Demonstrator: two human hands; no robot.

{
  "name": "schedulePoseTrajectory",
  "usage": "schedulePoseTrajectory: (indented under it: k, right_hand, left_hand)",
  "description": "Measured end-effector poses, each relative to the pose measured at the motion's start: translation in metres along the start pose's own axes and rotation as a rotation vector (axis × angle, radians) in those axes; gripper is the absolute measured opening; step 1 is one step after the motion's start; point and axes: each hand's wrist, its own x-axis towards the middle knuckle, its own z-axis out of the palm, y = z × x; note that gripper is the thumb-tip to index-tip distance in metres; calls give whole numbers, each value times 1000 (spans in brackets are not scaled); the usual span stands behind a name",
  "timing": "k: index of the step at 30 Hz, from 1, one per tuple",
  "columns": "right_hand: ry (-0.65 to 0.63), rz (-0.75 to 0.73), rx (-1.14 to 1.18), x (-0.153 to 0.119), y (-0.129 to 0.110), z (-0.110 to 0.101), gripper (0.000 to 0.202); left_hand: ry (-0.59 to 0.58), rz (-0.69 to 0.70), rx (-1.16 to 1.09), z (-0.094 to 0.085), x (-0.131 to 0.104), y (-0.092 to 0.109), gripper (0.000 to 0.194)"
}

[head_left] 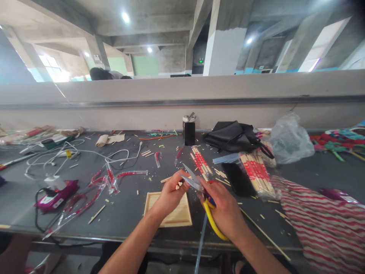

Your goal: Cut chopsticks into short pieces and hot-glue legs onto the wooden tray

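Note:
My left hand (172, 192) is closed around a few short, pale wooden stick pieces (178, 185), whose cut ends show between the fingers. My right hand (224, 207) grips a pair of scissors (212, 220) with yellow and dark handles. The silver blades are apart and reach toward the left fingertips; whether they touch a stick is too small to tell. Below the left hand lies a square tray made of wooden sticks (184, 220), partly hidden by that hand and wrist. A bluish translucent strip (202, 243) hangs down beneath the right hand.
Red-wrapped chopsticks (201, 161), a black phone (238, 179) and a packed stick bundle (256, 175) lie to the right. Behind stand a bottle (189, 131) and a black bag (232, 135). Left are white cables (97, 153), plastic wrappers (110, 180) and a purple power strip (58, 196).

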Motion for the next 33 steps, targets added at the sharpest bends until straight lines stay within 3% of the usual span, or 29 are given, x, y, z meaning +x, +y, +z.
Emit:
schedulePoseTrajectory:
  k: [14, 33]
  right_hand:
    - [13, -28, 23, -4, 2, 2, 59]
    - [38, -32, 3, -2, 1, -5, 50]
  left_hand:
    - [28, 118, 143, 4, 0, 6, 20]
    - [95, 193, 251, 4, -1, 5, 15]
